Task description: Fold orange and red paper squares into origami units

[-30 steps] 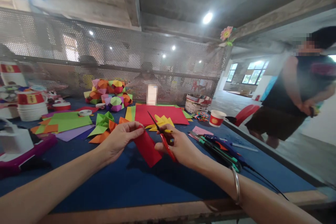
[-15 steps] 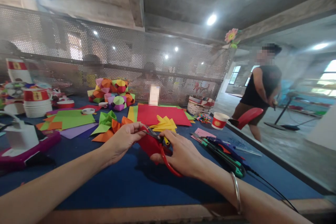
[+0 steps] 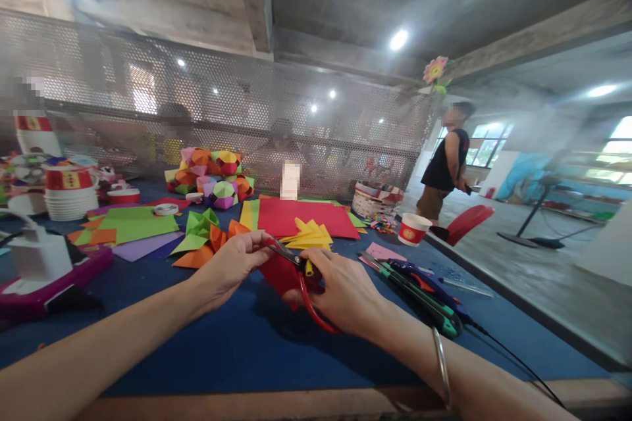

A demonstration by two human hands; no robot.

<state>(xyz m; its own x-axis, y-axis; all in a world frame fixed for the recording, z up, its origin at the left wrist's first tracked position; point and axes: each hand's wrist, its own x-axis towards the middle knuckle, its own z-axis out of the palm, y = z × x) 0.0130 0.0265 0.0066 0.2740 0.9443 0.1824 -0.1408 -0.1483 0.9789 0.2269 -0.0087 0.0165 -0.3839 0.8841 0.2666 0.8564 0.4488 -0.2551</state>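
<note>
My left hand [image 3: 240, 262] pinches the upper edge of a piece of red paper [image 3: 277, 277], which hangs between my two hands. My right hand [image 3: 340, 286] is wrapped round red-handled scissors [image 3: 311, 309]. Their blades lie at the paper's top edge, close to my left fingertips; I cannot tell how far apart the blades are. A small yellow piece [image 3: 309, 268] shows by the scissors' pivot. Just beyond my hands are yellow folded paper strips [image 3: 312, 234] on a stack of red paper [image 3: 276, 214]. Orange folded paper [image 3: 196, 256] lies beyond my left wrist.
On the blue table [image 3: 207, 362], a green cutter [image 3: 419, 296] and a corded blue tool [image 3: 434, 286] lie right. A paper cup [image 3: 413, 229] and woven basket [image 3: 372, 200] stand behind. A purple power strip [image 3: 89, 276] sits left. A person [image 3: 444, 158] is beyond the table.
The scissors' red handle has shifted slightly left and my right hand has turned a little with it. The person at the right has moved farther off and to the left.
</note>
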